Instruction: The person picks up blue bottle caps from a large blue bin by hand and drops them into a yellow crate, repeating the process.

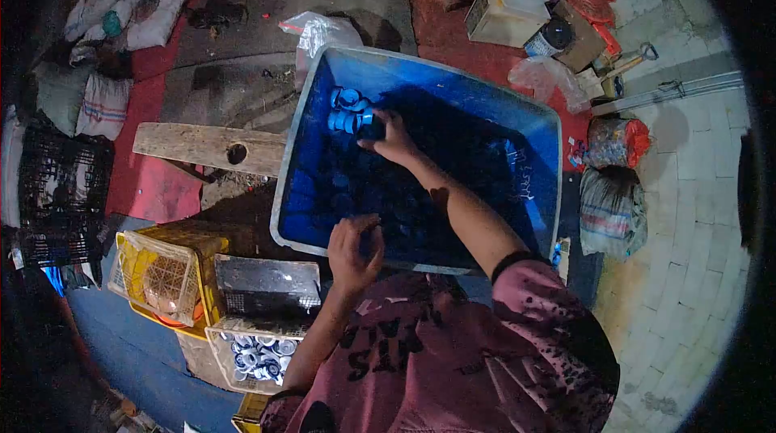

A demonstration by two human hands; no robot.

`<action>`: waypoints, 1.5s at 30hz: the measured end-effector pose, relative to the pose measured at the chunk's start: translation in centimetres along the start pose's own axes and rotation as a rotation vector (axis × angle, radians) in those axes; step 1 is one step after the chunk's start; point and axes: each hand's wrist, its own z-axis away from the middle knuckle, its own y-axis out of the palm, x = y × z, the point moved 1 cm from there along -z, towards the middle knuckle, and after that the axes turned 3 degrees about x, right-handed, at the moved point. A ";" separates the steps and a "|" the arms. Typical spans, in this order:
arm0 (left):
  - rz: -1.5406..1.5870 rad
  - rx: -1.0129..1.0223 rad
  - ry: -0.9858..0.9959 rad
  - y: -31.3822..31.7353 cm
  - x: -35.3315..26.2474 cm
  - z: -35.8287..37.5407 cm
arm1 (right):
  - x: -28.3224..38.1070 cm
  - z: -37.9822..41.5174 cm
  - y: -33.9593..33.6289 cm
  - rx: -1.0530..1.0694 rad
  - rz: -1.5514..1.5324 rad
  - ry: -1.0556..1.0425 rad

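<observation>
My right hand [388, 138] reaches into a large blue tub [428, 69], its fingers curled around a dark round piece beside several small blue ring-like pieces [346, 110] at the tub's far left. Over the tub's near left edge is my left hand [356, 251], its fingers bent; nothing can be made out between them. Deep shadow hides much of the tub's floor, where more round pieces show faintly.
A wooden plank [210, 148] lies left of the tub. Near my left arm are a yellow crate [214, 271] and a pale basket [218, 356] of white and dark round parts. Sacks [612, 211] stand at the right, beside tiles.
</observation>
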 end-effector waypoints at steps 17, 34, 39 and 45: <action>-0.168 0.026 0.019 1.2 1.0 -0.1 | -2.3 -9.9 11.3 -0.270 0.272 -0.072; -0.204 -0.025 0.055 1.6 1.1 0.0 | -2.1 -8.2 11.3 -0.389 0.324 -0.086; -0.271 -0.031 0.073 1.8 1.3 0.0 | -2.9 -9.8 11.9 -0.262 0.329 0.021; -0.272 -0.020 0.069 1.6 1.3 0.0 | -4.4 -9.4 11.3 -0.325 0.304 -0.074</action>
